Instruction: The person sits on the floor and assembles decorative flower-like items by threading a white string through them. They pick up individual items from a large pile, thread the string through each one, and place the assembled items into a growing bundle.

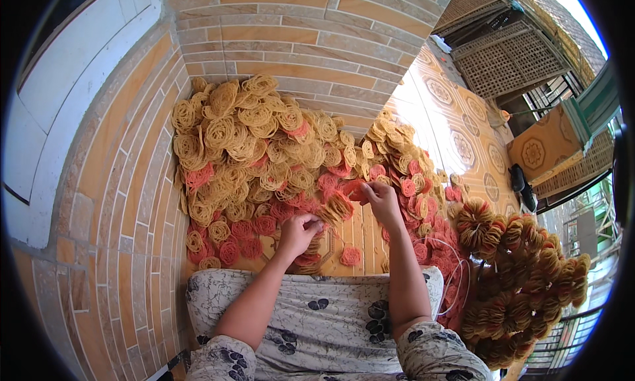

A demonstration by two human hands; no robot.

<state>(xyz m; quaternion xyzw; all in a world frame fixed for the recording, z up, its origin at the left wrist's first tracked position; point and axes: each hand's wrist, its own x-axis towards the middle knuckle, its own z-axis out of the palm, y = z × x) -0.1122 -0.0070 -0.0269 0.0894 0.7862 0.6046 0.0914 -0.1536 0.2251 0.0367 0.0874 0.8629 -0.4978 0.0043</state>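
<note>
Fingers of the left hand [299, 232] pinch a yellow noodle coil [336, 207]; right hand [378, 197] fingers close on a pink coil [352, 188], both lifted just above the floor [360, 239] beside the heaped pile of coils [251, 143], handy for sorting.

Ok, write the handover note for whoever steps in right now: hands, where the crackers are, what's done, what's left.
Left hand: closed on a short row of yellow lattice crackers, low over the tiled floor.
Right hand: fingers pinched on a red cracker beside that row.
Loose pile: yellow and red round crackers heaped against the brick wall and spread right along the floor.
Done: strung bundles of crackers lie stacked at the person's right; a white string loops next to them.
Left: most of the loose pile is unstrung; one red cracker lies alone near the knees.
</note>
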